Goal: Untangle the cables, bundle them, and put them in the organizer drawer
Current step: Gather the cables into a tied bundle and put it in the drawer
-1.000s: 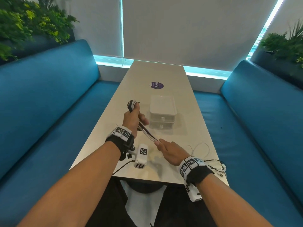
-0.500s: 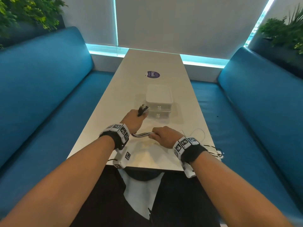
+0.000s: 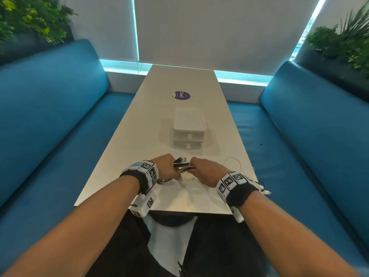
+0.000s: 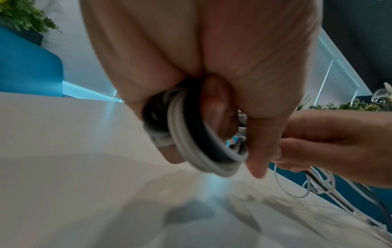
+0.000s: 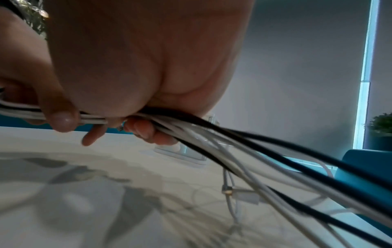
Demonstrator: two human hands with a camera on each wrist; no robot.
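Biggest risk here is the coil springing apart: the left hand has its fingers curled tight through a coil of white and black cables, and the right hand is closed around the loose strands feeding into it, both held just above the near end of the table. If either grip slackens, the loops would probably unwind, and the trailing ends hanging off the table's right edge look likely to snag or re-knot. The two-drawer organizer sits further up the table with both drawers closed, so a hand has to come free to open one. Hard to say how many cables there are, or whether any tie is on the coil; both wrist views are blurry.
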